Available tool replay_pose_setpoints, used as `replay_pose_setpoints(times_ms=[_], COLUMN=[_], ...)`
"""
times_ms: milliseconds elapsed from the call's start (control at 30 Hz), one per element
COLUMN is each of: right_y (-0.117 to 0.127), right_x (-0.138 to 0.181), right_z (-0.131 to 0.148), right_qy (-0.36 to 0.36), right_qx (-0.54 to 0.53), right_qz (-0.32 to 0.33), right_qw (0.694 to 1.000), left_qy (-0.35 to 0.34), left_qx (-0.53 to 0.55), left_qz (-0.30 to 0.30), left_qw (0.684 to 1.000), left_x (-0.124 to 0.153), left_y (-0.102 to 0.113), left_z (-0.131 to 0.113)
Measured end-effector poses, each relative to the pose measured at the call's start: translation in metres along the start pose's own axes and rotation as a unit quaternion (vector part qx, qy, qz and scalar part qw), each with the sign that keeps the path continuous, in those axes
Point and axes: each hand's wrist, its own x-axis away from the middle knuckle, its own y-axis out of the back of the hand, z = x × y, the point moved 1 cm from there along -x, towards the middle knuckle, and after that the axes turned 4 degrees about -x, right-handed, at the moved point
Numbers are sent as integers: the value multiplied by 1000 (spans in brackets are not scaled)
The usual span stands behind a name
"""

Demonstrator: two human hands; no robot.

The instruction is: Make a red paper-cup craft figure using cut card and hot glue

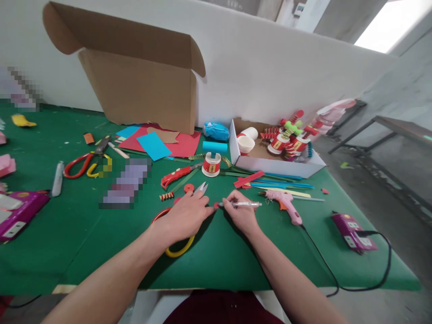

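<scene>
Pen (pixel 241 204) in right hand (pixel 240 215) at red disc (pixel 216 205); cup (pixel 211 164) label seems illegible.

White wall (pixel 270 67) behind green table (pixel 84 234), grey floor (pixel 388 202)

- An open brown cardboard box (pixel 141 85) stands at the back of the green worktop (pixel 84 243), against the white wall.
- Red and blue paper sheets (pixel 162 143) lie in front of it.
- A white carton (pixel 270 164) holds paper cups and red craft figures.
- A pink glue gun (pixel 286 204) lies near a purple device (pixel 353 231) with a black cable.
- A red utility knife (pixel 175 175) lies mid-worktop.
- Red-handled scissors (pixel 81 163) lie to the left.
</scene>
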Motion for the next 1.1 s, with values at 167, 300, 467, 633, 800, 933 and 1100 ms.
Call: replay_pose_setpoints(times_ms=[167, 300, 467, 633, 800, 933, 1100], right_y=[3, 0, -2, -2, -3, -2, -2], right_x=[-1, 0, 1, 1, 1, 2, 1], right_z=[0, 0, -1, -1, 0, -1, -2], right_qy=[-7, -1, -4, -3, -7, -9, -8], right_qx=[-19, -4, 2, 0, 3, 4, 3], right_qz=[-24, -3, 3, 4, 7, 10, 10], right_qw=[999, 1000, 1000, 1000, 1000, 1000, 1000], left_qy=[-2, 0, 0, 1, 1, 2, 4], left_qx=[0, -2, -2, -8, -23, -9, -12], left_qz=[-8, 0, -12, -9, -8, -10, 5], left_qw=[1000, 1000, 1000, 1000, 1000, 1000, 1000], left_x=[0, 1, 1, 0, 0, 0, 0], left_y=[0, -2, -4, -3, -2, -3, 0], left_z=[1, 1, 1, 1, 0, 0, 0])
